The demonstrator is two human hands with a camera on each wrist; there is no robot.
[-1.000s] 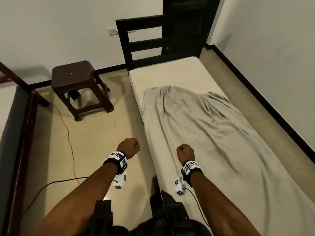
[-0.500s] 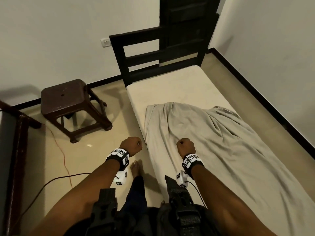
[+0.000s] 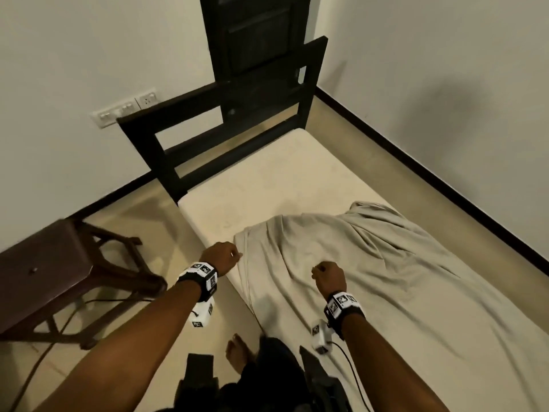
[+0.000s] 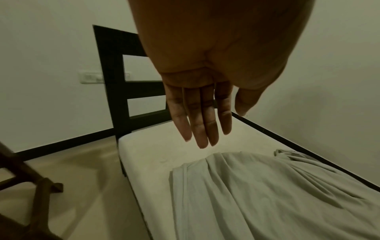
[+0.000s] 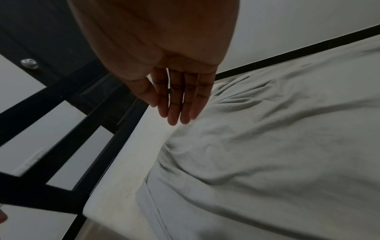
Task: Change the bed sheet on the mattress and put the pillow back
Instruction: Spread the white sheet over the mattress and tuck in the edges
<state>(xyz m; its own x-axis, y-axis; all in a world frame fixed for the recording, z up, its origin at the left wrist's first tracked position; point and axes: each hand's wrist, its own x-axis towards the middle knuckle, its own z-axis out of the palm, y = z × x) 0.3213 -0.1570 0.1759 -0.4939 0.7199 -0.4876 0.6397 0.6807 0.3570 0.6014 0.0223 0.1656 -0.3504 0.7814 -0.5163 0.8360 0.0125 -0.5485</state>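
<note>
Nearby, stool: a dark brown wooden stool (image 3: 50,269) stands on the beige tiled floor (image 3: 142,221) to the left of the bed, apart from it, with a dark cable (image 3: 44,352) lying under it.
Headboard: a black slatted wooden headboard (image 3: 208,135) rises at the far end of the bed, against the white wall (image 3: 89,55); a dark door (image 3: 255,37) is behind it.
Switches: a white switch plate (image 3: 124,110) sits on the wall just left of the headboard.
Mattress: the cream foam mattress (image 3: 267,179) lies bare at its far end.
Sheet: a pale grey crumpled bed sheet (image 3: 386,278) covers the near part of the mattress, its bunched edge well short of the headboard.
Left hand: the left hand (image 3: 222,260) is above the mattress's left edge, just beside the sheet's corner; the wrist view shows its fingers (image 4: 199,116) straight and together, holding nothing.
Right hand: the right hand (image 3: 328,278) is over the sheet; its fingers (image 5: 180,99) are straight, empty.
Foot: a bare foot (image 3: 237,350) stands on the floor beside the bed.
</note>
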